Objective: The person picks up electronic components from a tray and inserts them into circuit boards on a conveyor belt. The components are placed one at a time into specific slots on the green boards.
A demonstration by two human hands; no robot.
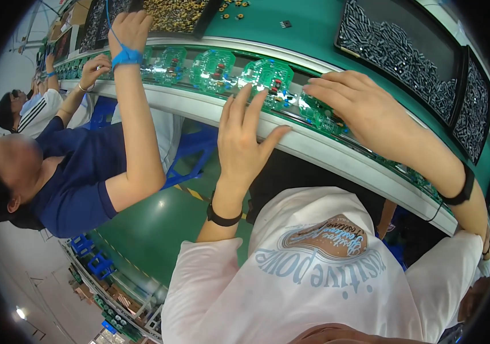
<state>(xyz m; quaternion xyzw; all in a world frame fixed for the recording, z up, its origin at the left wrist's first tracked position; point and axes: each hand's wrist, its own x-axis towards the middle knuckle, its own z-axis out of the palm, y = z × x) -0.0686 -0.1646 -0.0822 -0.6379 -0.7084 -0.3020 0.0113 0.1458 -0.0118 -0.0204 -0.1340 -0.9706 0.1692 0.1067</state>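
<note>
My left hand is open with its fingers spread. Its fingertips lie over the near edge of a green circuit board that carries small red, blue and black components. Further right, my right hand reaches over another green circuit board, with its fingers stretched out above it. The right thumb is hidden, and I see nothing held in either hand. Both boards sit in a row along the conveyor rail.
Beyond the rail, a black tray holds many dark cylindrical parts, with a second tray beside it. Yellow parts fill a far tray. To my left, a co-worker's raised arm with a blue wrist strap reaches across the line.
</note>
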